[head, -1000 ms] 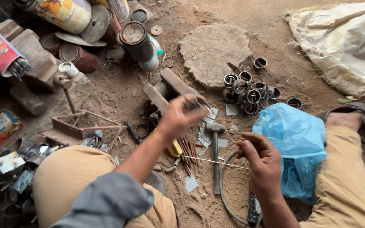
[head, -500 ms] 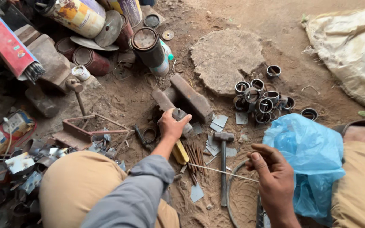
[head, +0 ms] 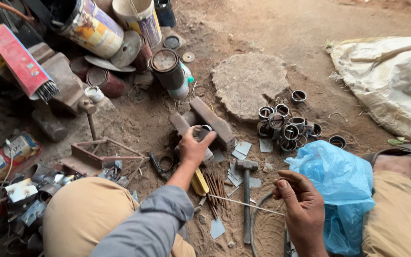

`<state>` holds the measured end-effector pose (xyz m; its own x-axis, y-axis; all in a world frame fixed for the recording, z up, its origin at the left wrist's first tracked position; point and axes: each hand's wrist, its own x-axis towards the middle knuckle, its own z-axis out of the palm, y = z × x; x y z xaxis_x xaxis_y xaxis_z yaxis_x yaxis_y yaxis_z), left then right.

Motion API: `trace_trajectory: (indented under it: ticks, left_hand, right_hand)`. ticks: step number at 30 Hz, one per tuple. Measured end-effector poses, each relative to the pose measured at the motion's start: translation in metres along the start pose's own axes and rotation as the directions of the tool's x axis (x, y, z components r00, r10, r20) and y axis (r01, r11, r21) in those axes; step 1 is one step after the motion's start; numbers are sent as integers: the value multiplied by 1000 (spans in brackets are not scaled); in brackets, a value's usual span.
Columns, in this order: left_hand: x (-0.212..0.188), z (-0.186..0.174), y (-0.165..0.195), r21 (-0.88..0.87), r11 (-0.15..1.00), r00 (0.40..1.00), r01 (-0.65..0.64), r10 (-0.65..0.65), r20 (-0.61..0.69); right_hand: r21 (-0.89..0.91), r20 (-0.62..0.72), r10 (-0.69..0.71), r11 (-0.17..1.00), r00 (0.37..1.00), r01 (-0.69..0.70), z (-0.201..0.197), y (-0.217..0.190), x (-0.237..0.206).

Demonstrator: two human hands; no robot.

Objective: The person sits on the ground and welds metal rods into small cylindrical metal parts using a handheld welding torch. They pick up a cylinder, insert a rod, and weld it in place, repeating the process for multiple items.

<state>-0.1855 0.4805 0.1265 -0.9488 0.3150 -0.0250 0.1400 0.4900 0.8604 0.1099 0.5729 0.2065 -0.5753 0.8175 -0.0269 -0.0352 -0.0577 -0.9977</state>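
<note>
Left hand [head: 193,147] clamped on metal ring [head: 204,129] atop iron block [head: 212,123], right hand [head: 299,202] pinching thin rod [head: 246,204], hammer [head: 246,190] btwn hands, ring pile [head: 286,124] far right.

A hammer [head: 246,190] lies between the hands, metal rings [head: 286,124] beyond it, bag [head: 338,183] to its right.

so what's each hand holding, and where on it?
Right hand pinches a thin metal rod at its right end. Left hand grips a short metal ring by its rim, on the metal block.
</note>
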Motion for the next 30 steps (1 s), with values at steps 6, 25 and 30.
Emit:
trace_trajectory:
  ticks: [6,25,30]
  left_hand:
    - [-40,-32,102,-688,708,636,160,459,620]
    - [-125,-82,154,-548,835,271,54,516,813]
    - [-120,-81,146,-522,848,276,89,483,831]
  right_hand:
    - [53,22,-50,997,999,48,3,-13,-4]
    - [553,188,-332,813,924,179,-16,-5,-19]
    - [498,221,-353,843,909,206,-13,-7,-18]
